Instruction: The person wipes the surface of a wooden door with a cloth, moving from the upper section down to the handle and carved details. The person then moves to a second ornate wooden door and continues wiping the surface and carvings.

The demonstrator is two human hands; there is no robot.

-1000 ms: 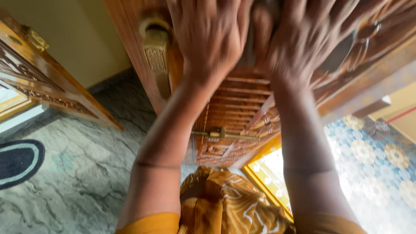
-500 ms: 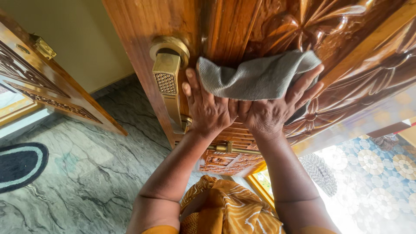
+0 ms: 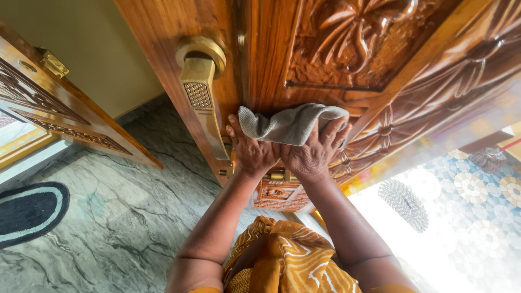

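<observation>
Head view: left hand and right hand both grip grey cloth against carved door

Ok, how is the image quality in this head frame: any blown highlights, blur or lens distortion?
Head view: the grey woven cloth, left hand and right hand are sharp, with no motion blur; daylight blows out the patterned tiled floor at lower right; the carved brown wooden door shows glossy sheen; the wide lens bends the door edges; the brass lever handle is evenly lit.
</observation>
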